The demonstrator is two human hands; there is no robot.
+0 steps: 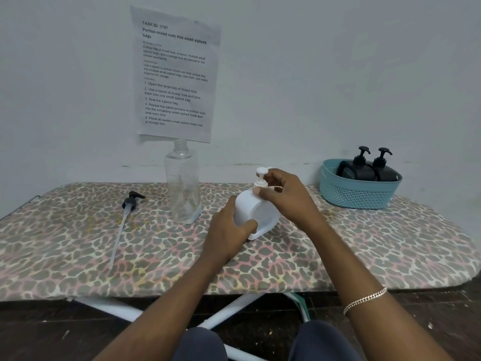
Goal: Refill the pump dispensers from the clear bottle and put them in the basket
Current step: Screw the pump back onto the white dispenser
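One white pump dispenser point(261, 213) is gripped: left hand point(229, 230) wrapped round its body; right hand point(285, 196) pinching its pump; two black dispensers point(358, 171) point(386, 172) sit in the far-right basket point(359, 196).

Bottle point(183, 186) upright on tabletop point(390, 243), loose pump point(128, 204) lying left of bottle, near dispenser point(256, 214) just right of bottle, basket point(359, 194) far right of bottle, two dispensers point(360, 171) inside, sheet point(174, 74) on wall point(338, 74) behind bottle

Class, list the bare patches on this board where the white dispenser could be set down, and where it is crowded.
Free: right front of the board, between right hand and basket; left front, between the loose pump and left hand. Crowded: the middle, around clear bottle and white dispenser.
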